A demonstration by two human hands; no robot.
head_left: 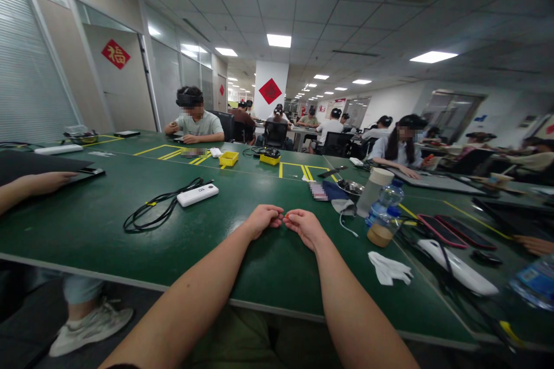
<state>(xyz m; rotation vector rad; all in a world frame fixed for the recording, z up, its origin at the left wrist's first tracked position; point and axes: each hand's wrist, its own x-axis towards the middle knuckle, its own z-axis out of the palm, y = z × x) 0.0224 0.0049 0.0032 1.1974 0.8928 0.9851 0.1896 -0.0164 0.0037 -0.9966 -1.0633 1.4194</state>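
Note:
My left hand (265, 220) and my right hand (303, 227) meet almost fingertip to fingertip above the green table (182, 259). A tiny orange-red piece (286, 217) shows at the pinched thumb and fingers of my right hand; its kind is too small to tell. The fingers of my left hand are curled together in a pinch beside it. Whatever they hold, if anything, is hidden. Left of my hands lies a white power bank (198, 195) with a coiled black cable (147, 216).
To the right stand a pale bottle (373, 193), plastic water bottles (387, 204), a cup of brown drink (381, 233) and a crumpled tissue (390, 268). Yellow trays (228, 158) sit farther back. Co-workers sit around; one person's hand (54, 182) rests at the left.

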